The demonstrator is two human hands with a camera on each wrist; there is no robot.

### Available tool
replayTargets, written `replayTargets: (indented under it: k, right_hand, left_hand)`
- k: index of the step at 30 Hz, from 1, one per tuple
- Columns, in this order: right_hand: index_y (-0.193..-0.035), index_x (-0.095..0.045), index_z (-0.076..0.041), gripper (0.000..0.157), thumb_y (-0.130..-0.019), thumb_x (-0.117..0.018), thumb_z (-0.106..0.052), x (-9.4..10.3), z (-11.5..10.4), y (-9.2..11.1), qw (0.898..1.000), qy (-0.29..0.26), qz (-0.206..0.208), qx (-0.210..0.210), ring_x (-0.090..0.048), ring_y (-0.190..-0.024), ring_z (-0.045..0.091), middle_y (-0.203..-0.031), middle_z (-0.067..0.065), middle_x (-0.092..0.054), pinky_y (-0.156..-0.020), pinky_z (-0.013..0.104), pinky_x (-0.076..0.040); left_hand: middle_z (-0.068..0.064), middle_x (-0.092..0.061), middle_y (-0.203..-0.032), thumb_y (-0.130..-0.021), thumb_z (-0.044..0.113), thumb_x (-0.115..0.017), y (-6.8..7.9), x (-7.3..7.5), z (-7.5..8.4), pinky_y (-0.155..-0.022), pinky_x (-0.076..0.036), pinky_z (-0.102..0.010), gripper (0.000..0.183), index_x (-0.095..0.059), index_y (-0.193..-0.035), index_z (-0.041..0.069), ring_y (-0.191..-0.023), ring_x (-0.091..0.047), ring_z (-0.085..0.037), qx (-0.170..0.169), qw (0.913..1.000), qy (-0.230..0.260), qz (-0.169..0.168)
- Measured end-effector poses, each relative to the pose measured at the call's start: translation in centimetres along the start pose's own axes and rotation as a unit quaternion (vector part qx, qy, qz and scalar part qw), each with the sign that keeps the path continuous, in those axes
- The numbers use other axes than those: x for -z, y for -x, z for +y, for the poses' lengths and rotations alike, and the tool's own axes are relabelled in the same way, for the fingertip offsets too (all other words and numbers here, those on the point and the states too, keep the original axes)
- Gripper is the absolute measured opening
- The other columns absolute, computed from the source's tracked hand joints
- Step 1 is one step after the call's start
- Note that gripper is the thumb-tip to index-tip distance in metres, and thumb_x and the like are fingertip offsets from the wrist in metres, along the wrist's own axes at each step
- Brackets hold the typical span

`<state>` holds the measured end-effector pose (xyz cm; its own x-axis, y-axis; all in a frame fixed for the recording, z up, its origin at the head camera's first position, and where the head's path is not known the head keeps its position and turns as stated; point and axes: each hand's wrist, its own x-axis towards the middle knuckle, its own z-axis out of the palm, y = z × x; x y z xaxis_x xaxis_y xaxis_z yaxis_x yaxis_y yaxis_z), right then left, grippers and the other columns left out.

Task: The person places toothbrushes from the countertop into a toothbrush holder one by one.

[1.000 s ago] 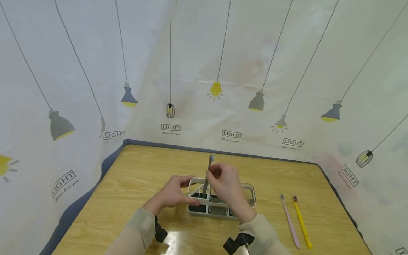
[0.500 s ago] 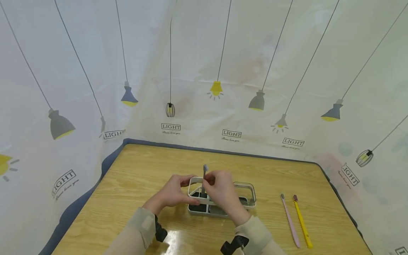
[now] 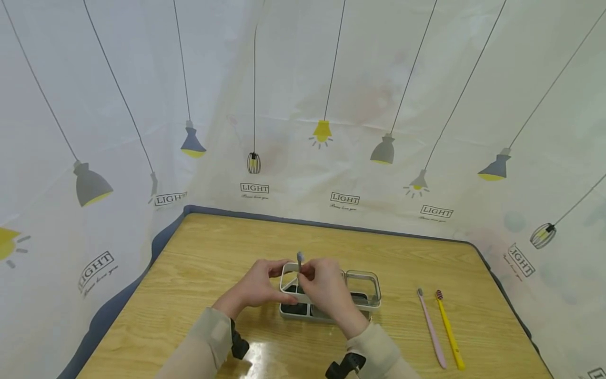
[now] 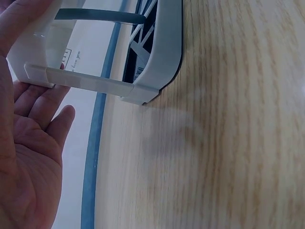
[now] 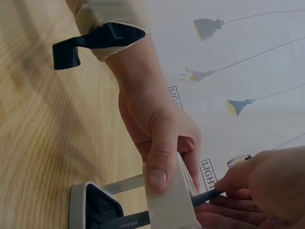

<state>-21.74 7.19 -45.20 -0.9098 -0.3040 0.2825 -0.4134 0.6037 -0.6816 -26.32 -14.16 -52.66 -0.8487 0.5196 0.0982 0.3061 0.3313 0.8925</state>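
Note:
A white toothbrush holder (image 3: 318, 319) with dark compartment floors stands on the table in the head view. My left hand (image 3: 255, 284) grips the left end of its upper frame, thumb in front and fingers behind. Between thumb and fingers my right hand (image 3: 326, 287) pinches a dark grey toothbrush (image 3: 300, 257), bristles up, in the holder's left opening. In the right wrist view the toothbrush handle (image 5: 131, 221) passes through the upper frame (image 5: 169, 202), its lower end down at the base. The left wrist view shows the same handle (image 4: 100, 15) behind the frame's side post (image 4: 93, 82).
A pink toothbrush (image 3: 432, 329) and a yellow toothbrush (image 3: 450, 330) lie side by side on the wooden table (image 3: 227, 237), right of the holder. A sheet printed with lamps (image 3: 293, 79) hangs behind the table and along its sides.
My right hand has moved left and down, lowering the toothbrush into the holder's left opening and bringing it more upright. The left hand keeps its grip on the frame.

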Motion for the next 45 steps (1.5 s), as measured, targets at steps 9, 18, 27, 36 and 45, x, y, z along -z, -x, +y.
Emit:
replayTargets:
  k: [9,18,27,36,45]
  right_hand:
    - [-0.092,-0.08,0.002,0.007,-0.093,-0.073,0.0,0.1,0.1,0.1,1.0,-0.004,-0.007,0.004,-0.065,-0.067,0.005,-0.079,0.001,-0.074,-0.059,0.023,-0.056]
    - [-0.097,-0.079,0.0,0.006,-0.095,-0.075,-0.005,1.3,-0.1,0.5,0.999,0.01,0.0,-0.044,-0.069,-0.077,0.012,-0.086,0.002,-0.074,-0.066,0.03,-0.061]
    - [-0.1,-0.079,0.001,0.01,-0.095,-0.078,-0.008,4.8,1.2,1.3,0.996,0.005,0.057,-0.07,-0.069,-0.075,0.014,-0.088,0.004,-0.075,-0.067,0.034,-0.061]
    - [-0.107,-0.077,0.006,0.02,-0.098,-0.074,-0.011,10.4,6.1,2.4,0.989,0.053,0.095,-0.104,-0.073,-0.087,0.027,-0.097,0.013,-0.076,-0.078,0.047,-0.062]
    - [-0.108,-0.072,0.013,0.025,-0.098,-0.07,-0.01,14.3,12.2,4.5,0.98,0.093,0.068,-0.161,-0.072,-0.089,0.035,-0.099,0.021,-0.073,-0.075,0.05,-0.061]
  left_hand:
    - [0.001,-0.059,-0.15,-0.073,0.041,-0.099,-0.2,-0.2,0.2,-0.112,-0.046,-0.054,0.084,-0.064,-0.147,0.023,-0.139,-0.055,-0.026,0.009,1.0,0.002,0.002]
    - [-0.011,-0.057,-0.153,-0.074,0.039,-0.099,-0.2,-0.2,0.1,-0.111,-0.046,-0.055,0.082,-0.065,-0.145,0.017,-0.138,-0.056,-0.033,0.009,0.9999,0.011,0.006]
    - [-0.014,-0.058,-0.151,-0.071,0.043,-0.101,0.1,0.1,-0.2,-0.11,-0.048,-0.053,0.096,-0.059,-0.151,0.009,-0.135,-0.058,-0.035,0.024,0.9995,-0.006,0.021]
    - [-0.015,-0.057,-0.152,-0.072,0.042,-0.1,0.2,0.2,0.0,-0.109,-0.049,-0.052,0.102,-0.053,-0.155,0.005,-0.138,-0.056,-0.036,0.023,0.9996,-0.006,0.012]
    - [-0.016,-0.056,-0.153,-0.071,0.041,-0.101,0.2,-0.2,0.1,-0.111,-0.047,-0.054,0.098,-0.058,-0.152,0.007,-0.138,-0.056,-0.036,0.028,0.9995,0.001,0.016]
